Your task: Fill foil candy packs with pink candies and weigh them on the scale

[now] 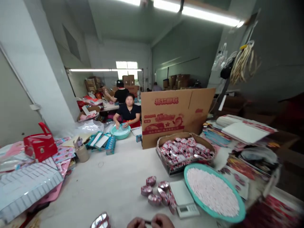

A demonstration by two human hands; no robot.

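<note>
At the bottom edge, my left hand [136, 223] and my right hand [162, 221] are close together with fingers pinched. A small dark piece [148, 222] shows between them; its kind is too blurred to tell, and the rest of both hands is cut off by the frame. Just beyond lie several shiny, rounded red-and-silver packets [155, 199] in a loose cluster. To their right stands a flat digital scale [182, 197] with nothing on its plate. A silver foil packet or stack of foil cups [101, 220] sits left of my left hand.
On the right are a turquoise basin [241, 207] of small white pieces and a carton tray [166, 164] of wrapped packets. A tall cardboard box [178, 117] stands behind. A red bag [40, 142] and blue boxes [110, 145] lie left. A co-worker [128, 110] sits opposite.
</note>
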